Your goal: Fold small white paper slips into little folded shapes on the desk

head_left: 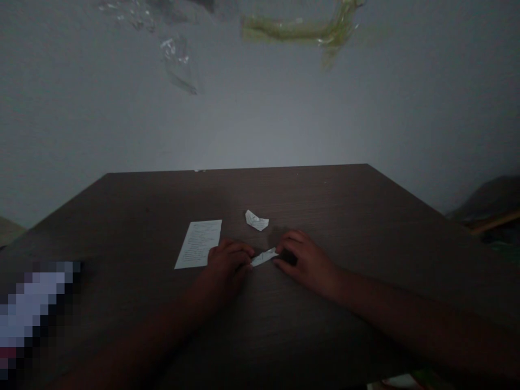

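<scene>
forearms, two: bare, (150,330) entering from the lower corners and angling in over the table.

paper strip, one: (263,258) folded narrow, pale, with faint print; located at the middle of the near half of the table, slanting between the two hands, one end at each, probably so that it stays steady from both sides.

left hand, one: (228,262) fingers curled and close together, the tips and thumb appearing to pinch the strip's left end; how firmly, cannot tell.

right hand, one: (306,260) fingers arched, a dark gap under the palm side, thumb and forefinger tips pinching the strip's right end.

folded scrap, one: (257,221) creased, bent upward at its ends, just beyond the strip; seemingly set there to be out of the fingers' way.

printed sheet, one: (199,244) flat, lines of text too small to read; its near right corner hidden by the left hand, which could drag it; contact, cannot tell.

table, one: (142,206) dark, wood-grained.

blurred object, one: (36,309) pixelated, at the left edge, well apart from the hands.

wall, one: (244,119) grey, bearing yellow tape (284,30) and clear tape (179,59).

dark bulky item, one: (491,200) beyond the table's right side, unidentified.
</scene>
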{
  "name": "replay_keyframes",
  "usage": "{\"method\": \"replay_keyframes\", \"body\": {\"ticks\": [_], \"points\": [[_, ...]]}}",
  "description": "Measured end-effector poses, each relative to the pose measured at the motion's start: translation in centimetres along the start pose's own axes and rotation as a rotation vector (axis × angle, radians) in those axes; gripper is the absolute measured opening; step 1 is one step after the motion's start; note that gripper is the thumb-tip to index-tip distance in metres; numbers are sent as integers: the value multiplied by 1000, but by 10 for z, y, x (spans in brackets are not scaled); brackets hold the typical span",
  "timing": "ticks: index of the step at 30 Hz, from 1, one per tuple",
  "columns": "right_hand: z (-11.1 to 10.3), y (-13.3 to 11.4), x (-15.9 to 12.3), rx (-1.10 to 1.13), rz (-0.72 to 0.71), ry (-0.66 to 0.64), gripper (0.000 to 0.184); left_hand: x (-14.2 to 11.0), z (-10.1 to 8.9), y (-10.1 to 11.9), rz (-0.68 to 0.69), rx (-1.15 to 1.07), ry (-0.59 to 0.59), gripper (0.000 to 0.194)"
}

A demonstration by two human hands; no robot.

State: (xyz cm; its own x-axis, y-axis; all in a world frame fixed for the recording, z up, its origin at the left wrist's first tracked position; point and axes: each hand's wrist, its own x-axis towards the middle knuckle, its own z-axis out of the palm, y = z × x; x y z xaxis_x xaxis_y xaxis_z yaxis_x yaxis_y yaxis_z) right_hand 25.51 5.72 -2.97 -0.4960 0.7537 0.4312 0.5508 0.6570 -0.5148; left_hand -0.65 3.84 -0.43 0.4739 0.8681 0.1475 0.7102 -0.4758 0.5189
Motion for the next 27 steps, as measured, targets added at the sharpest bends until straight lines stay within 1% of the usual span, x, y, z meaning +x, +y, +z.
{"method": "replay_keyframes", "body": {"ticks": [3,6,13,17,22,27], "points": [[1,1,0,15,-15,-2,14,0,-2,0,-20,0,9,21],[1,1,0,22,-13,-6,12,0,-2,-1,-8,10,10,21],[-2,0,3,7,27,-74,15,1,-1,-2,3,24,0,22],[-2,2,4,7,23,-76,15,1,-1,-1,2,24,-6,24],[0,3,4,19,9,-83,14,1,0,-3,15,25,15,21],[1,4,4,9,2,-82,9,2,1,-1,11,35,-5,21]]}}
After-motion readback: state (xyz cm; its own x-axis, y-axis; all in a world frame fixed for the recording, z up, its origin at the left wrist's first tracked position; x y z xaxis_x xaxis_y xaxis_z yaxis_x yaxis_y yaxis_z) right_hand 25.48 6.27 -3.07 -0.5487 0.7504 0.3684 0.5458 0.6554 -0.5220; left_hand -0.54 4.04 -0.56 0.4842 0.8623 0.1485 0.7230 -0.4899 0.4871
